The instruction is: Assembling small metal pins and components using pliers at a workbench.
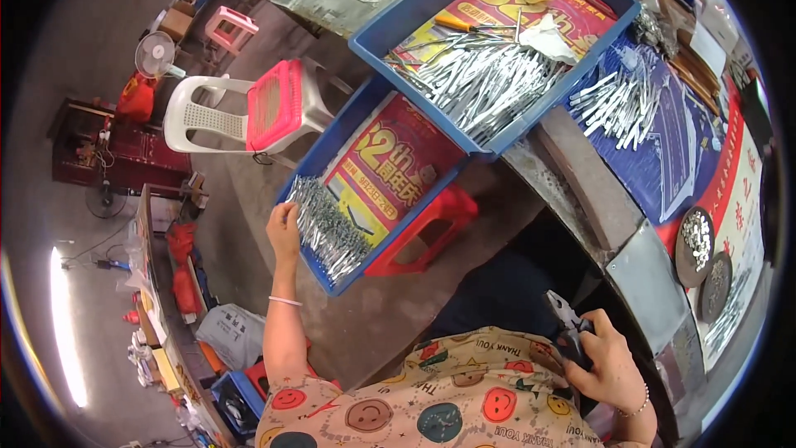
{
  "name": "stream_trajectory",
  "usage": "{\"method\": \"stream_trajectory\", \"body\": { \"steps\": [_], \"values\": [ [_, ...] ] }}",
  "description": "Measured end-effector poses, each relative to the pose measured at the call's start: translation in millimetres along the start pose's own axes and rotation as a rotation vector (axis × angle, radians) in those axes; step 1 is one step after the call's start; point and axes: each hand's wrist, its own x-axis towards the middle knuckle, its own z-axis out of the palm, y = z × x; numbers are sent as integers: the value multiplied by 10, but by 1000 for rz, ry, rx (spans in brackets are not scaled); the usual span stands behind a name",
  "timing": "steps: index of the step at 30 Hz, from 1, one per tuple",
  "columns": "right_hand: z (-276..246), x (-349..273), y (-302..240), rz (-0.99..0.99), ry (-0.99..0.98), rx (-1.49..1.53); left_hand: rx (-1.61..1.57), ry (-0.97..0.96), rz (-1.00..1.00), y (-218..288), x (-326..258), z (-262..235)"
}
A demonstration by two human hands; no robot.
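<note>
My right hand (612,365) grips a pair of pliers (565,315) with dark handles, held in front of my patterned apron, jaws pointing up and left. At the left, my left hand (284,228) is at the outer edge of the lower blue tray (334,288), fingers bent together beside a pile of thin silvery metal pieces (332,232). Whatever those fingers hold, if anything, is too small to make out. Above and to the right, a larger blue tray (423,114) contains a heap of longer silvery strips (489,87) and an orange-handled tool (454,21).
A red stool (439,220) stands under the lower tray. On the workbench at right lie more silvery strips (618,108), a long grey block (580,174) and two round dishes of small parts (695,241). A white chair (203,116) with a pink seat stands farther left.
</note>
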Motion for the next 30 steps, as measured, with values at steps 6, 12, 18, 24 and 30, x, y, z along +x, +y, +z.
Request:
{"method": "stream_trajectory", "body": {
  "steps": [6,12,18,24,30],
  "values": [
    [-15,-77,-31,-37,31,-22,149,-48,229,118,55,217],
    [68,-151,139,-123,54,118,-89,-156,210,1513,-91,296],
    [164,-369,359,-198,144,187,-557,-652,593,3559,-585,885],
    [250,-742,573,-79,242,283,-457,-738,969,4962,-669,2035],
    [388,-939,812,-71,349,342,307,-452,1070,5540,-497,3308]
  ]
}}
